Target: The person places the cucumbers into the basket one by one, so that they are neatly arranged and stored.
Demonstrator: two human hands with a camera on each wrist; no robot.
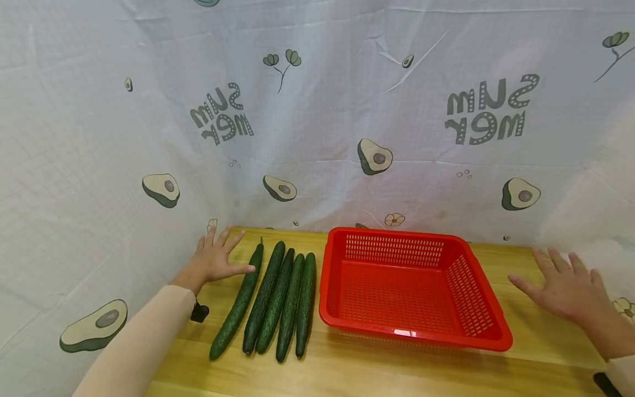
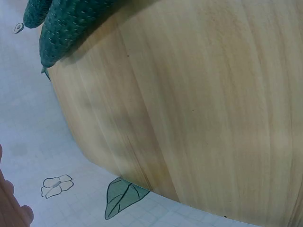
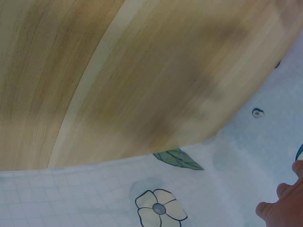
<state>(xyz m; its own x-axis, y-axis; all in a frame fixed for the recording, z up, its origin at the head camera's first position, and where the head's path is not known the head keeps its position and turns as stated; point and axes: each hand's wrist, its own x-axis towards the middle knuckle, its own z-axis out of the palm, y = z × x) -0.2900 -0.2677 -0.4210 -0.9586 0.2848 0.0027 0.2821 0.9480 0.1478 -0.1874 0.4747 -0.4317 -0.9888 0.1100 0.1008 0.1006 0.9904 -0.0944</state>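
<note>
Wood-grain tabletop [image 1: 367,369], bounded on the far side and at left and right by pale cloth [image 1: 327,116] printed with avocados and flowers; five dark-green cucumbers [image 1: 275,303] lie in a row on its left half, a red perforated plastic basket [image 1: 446,338] just to their right. Left hand [image 1: 213,262]: fingers spread wide, grasping nothing, its thumb over the leftmost cucumber's far end, contact unclear from this angle. Right hand [image 1: 570,289]: likewise spread and unloaded, right of the basket and apart from it.

Cloth walls [image 1: 322,118] enclosing a wooden table [image 1: 357,375] suggest a booth.
</note>
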